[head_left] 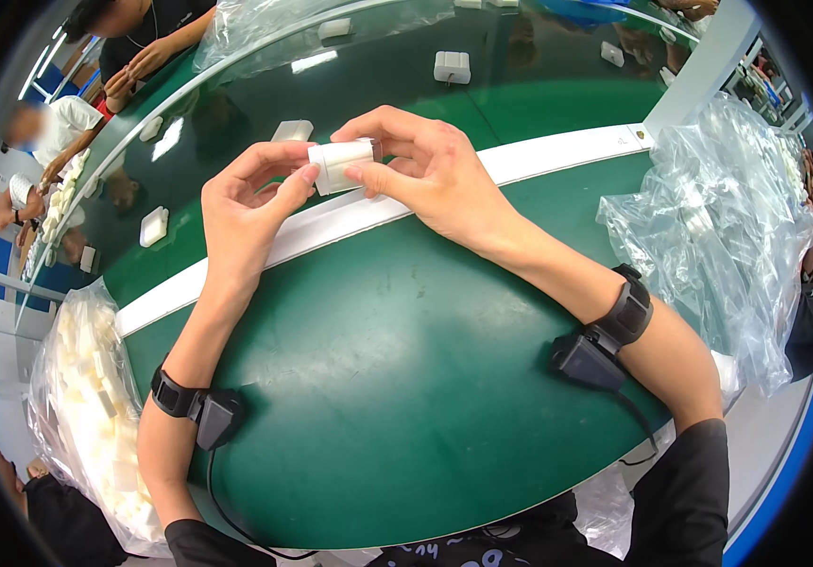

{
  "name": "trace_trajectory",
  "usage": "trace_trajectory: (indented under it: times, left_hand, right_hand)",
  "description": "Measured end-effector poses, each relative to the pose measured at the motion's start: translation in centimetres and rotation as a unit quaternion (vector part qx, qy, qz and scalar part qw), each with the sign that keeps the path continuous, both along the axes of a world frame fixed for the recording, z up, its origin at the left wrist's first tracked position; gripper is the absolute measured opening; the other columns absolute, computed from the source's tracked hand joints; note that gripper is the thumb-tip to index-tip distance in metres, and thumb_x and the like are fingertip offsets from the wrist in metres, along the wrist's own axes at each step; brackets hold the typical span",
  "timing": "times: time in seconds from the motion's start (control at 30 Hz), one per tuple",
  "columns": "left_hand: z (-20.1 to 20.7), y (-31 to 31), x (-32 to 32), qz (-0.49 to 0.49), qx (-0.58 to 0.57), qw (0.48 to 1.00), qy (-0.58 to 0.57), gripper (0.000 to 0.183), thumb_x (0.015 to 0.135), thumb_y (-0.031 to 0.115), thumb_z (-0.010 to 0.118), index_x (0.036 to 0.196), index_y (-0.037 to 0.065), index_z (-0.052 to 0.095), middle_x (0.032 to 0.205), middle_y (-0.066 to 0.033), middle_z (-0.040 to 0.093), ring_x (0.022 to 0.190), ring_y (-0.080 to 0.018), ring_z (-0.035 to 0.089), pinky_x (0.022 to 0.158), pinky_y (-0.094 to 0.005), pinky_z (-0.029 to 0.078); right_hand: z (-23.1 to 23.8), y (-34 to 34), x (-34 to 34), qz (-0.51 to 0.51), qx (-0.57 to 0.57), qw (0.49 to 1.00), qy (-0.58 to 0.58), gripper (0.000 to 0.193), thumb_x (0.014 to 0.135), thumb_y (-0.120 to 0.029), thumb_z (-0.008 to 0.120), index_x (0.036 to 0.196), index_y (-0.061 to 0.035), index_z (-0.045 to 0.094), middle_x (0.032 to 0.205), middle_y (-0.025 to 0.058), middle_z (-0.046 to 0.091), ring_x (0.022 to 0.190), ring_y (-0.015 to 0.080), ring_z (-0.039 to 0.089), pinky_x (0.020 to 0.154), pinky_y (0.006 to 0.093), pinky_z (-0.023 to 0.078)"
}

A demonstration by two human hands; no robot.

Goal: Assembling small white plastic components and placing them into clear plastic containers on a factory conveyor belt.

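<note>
Currently, L hand [246, 197] + R hand [442, 178], both pinching wht block [338, 167], nr wht rail [562, 155]

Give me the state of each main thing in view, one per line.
White piece: held in both hands.
Left hand: pinching the piece's left end.
Right hand: gripping the piece's right part.
Left bag: filled with pale pieces.
Right bag: crumpled.
Left arm strap: fastened.
Right arm strap: fastened.
Far white block: lying loose, untouched.
</note>
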State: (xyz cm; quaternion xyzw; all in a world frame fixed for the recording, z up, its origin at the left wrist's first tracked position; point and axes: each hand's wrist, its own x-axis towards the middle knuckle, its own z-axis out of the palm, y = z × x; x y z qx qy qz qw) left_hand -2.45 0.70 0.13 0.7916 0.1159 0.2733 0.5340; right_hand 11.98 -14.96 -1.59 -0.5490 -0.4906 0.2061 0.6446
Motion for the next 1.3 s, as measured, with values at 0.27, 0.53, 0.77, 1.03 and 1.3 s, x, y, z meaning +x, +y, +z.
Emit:
trace_trajectory:
  times: [0.27, 0.53, 0.77, 1.03, 1.3]
  left_hand:
    - [0.6, 0.4, -0.3, -0.037, -0.004, 0.999, 0.018, 0.015, 0.084, 0.007, 0.073, 0.096, -0.001, 0.070, 0.097, -0.0054, 0.069, 0.090, -0.0110, 0.064, 0.078, -0.0270, 0.054]
    - [1.7, 1.0, -0.9, -0.068, 0.026, 0.994, 0.080, 0.011, 0.081, 0.009, 0.074, 0.088, 0.001, 0.070, 0.091, -0.0024, 0.068, 0.085, -0.0081, 0.062, 0.071, -0.0226, 0.049]
    - [0.8, 0.8, -0.2, -0.098, -0.037, 0.990, 0.098, 0.016, 0.086, 0.004, 0.070, 0.100, -0.002, 0.068, 0.096, -0.0062, 0.065, 0.085, -0.0120, 0.063, 0.069, -0.0254, 0.052]
    - [1.0, -0.1, -0.4, -0.201, -0.135, 0.965, 0.095, 0.053, 0.084, 0.001, 0.070, 0.133, 0.000, 0.049, 0.091, -0.0061, 0.062, 0.074, -0.0131, 0.065, 0.065, -0.0239, 0.052]
    - [0.4, 0.5, -0.4, -0.180, -0.171, 0.968, 0.040, 0.048, 0.084, 0.000, 0.071, 0.124, 0.000, 0.046, 0.093, -0.0114, 0.065, 0.075, -0.0175, 0.069, 0.062, -0.0264, 0.056]
  right_hand:
    - [0.2, -0.3, -0.6, -0.022, 0.007, 0.998, -0.056, 0.021, 0.089, -0.016, 0.068, 0.104, -0.0008, 0.066, 0.090, 0.0072, 0.069, 0.077, 0.0172, 0.062, 0.069, 0.0307, 0.049]
    - [-0.3, -0.1, -0.8, -0.013, 0.034, 0.995, -0.091, 0.019, 0.090, -0.014, 0.068, 0.103, -0.0009, 0.065, 0.088, 0.0080, 0.068, 0.074, 0.0186, 0.061, 0.066, 0.0306, 0.048]
    - [-0.8, -0.2, 0.2, 0.001, 0.055, 0.989, -0.137, 0.018, 0.092, -0.012, 0.067, 0.105, -0.0002, 0.062, 0.093, 0.0071, 0.062, 0.077, 0.0157, 0.059, 0.065, 0.0316, 0.047]
    - [-0.6, -0.2, -0.3, 0.065, -0.014, 0.994, 0.087, 0.047, 0.087, -0.013, 0.076, 0.119, 0.0017, 0.045, 0.101, 0.0090, 0.052, 0.090, 0.0128, 0.061, 0.075, 0.0268, 0.052]
    - [0.2, -0.2, -0.7, 0.051, 0.054, 0.997, -0.039, 0.044, 0.080, -0.009, 0.075, 0.116, 0.0053, 0.055, 0.113, 0.0114, 0.051, 0.101, 0.0218, 0.066, 0.088, 0.0349, 0.058]
